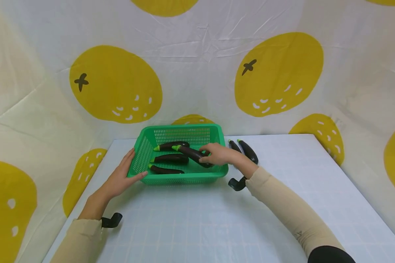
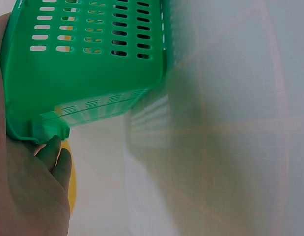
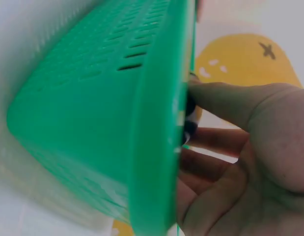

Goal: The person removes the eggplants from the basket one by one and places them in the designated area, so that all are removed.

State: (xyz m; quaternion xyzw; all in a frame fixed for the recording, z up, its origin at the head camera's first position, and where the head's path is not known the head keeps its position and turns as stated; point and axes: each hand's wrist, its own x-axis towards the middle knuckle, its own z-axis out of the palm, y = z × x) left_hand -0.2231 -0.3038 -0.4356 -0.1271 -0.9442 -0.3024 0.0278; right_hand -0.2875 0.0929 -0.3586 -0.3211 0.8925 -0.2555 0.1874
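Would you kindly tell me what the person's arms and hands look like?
The left sleeve and right sleeve are beige; the right has a small, unreadable dark marking and a black section. A bent black left wrist fitting and a similar right wrist fitting show. The left hand and right hand wear no gloves.

Eggplants [image 1: 170, 159] in the basket [image 1: 184, 178], two more eggplants [image 1: 248, 151] on the table [image 1: 197, 223] to its right
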